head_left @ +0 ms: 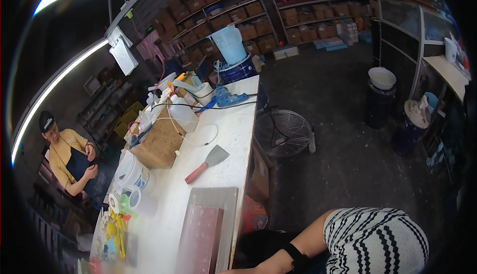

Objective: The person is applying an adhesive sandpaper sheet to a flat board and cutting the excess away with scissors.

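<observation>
Now looking at a flat, dark red rectangular slab (201, 239) on a white tabletop (226, 130)!
Lying on a larger flat grey board (211, 196), pointing lengthwise up the tabletop, roughly along its right edge; showing a smooth, pale-specked face; spotting blue print, too small to read, on a white plastic bucket (128, 169); glimpsing a bare right hand (248, 271) near the slab, cut off below, grip impossible to tell; left hand out of view.

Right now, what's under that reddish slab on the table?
The reddish slab lies on a grey board, whose far and right edges stick out. The slab covers whatever is directly underneath, so I can't see that part.
</observation>
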A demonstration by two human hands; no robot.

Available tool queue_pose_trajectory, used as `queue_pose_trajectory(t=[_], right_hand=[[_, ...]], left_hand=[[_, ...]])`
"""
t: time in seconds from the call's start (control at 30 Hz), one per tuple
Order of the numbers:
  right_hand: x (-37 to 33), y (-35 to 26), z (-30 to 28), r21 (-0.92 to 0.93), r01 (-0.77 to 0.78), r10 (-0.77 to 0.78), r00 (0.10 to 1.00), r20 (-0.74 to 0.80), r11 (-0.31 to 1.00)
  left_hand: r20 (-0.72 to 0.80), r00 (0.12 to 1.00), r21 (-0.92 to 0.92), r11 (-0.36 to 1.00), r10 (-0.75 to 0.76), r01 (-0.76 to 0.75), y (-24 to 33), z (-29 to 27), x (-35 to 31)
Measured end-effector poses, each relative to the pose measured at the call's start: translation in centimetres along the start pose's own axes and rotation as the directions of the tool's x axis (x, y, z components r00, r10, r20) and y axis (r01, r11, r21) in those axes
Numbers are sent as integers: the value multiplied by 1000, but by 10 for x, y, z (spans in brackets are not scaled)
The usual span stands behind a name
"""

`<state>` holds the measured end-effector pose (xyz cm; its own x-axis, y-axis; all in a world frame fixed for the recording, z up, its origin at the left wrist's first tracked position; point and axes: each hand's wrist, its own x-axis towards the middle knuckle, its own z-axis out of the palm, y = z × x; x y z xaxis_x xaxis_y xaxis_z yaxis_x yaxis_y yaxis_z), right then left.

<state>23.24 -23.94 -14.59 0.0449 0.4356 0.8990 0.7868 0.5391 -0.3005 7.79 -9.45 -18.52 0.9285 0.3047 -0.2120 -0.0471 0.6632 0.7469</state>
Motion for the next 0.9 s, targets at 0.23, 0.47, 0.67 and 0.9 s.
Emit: queue_pose_trajectory(t=[0.23,0.47,0.67,0.9], right_hand=[[13,-5,-8,33,-14,9,990,138,999],[4,3,2,-100,129,-122,990,74,987],[0,9,10,-70,77,-74,996,48,995],[-4,12,18,-38,-2,0,999,-42,999]], left_hand=[[73,997,59,998,-29,25,16,6,-5],[141,989,-28,999,33,-29,18,24,-22],[-196,979,229,969,-46,91,20,25,-21],[-126,989,188,981,79,-55,-1,14,-4]])
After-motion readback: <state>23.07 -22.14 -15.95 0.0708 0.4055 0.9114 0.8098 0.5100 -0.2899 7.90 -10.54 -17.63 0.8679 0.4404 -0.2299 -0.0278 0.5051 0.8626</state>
